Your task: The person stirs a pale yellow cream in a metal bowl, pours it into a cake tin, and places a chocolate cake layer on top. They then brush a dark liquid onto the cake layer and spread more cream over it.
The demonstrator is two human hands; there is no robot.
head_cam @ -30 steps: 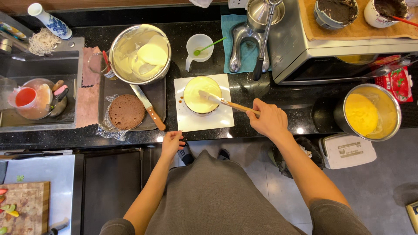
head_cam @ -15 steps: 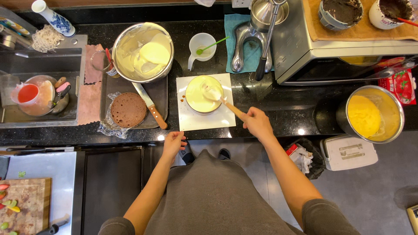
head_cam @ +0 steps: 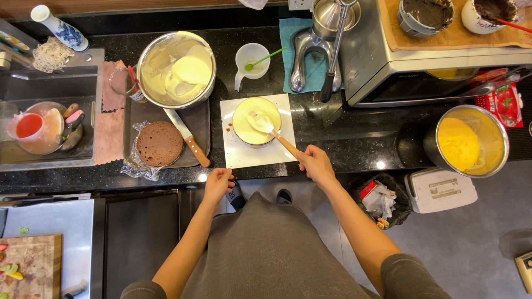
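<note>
the right hand (head_cam: pixel 315 164) is closed around a wooden-handled spatula (head_cam: pixel 270 130), blade flat on the round cream-topped cake (head_cam: pixel 256 120) on the white square board (head_cam: pixel 239 156). the left hand (head_cam: pixel 218 181) grips, probably pinching, the board's near edge, seemingly steadying it.

1 camera, worn on the person's head, looks almost straight down from well above the black counter (head_cam: pixel 343 133). The far side of the scene runs along the top edge, where the counter meets the wall; the near side, at the bottom, shows the person's own torso and the floor. The view is wide, not close: it takes in the sink (head_cam: pixel 50 88) at far left and the steel pot of yellow batter (head_cam: pixel 471 141) at right. Both forearms stretch upward from the bottom centre. There is no 2nd view to overlap with.
</note>
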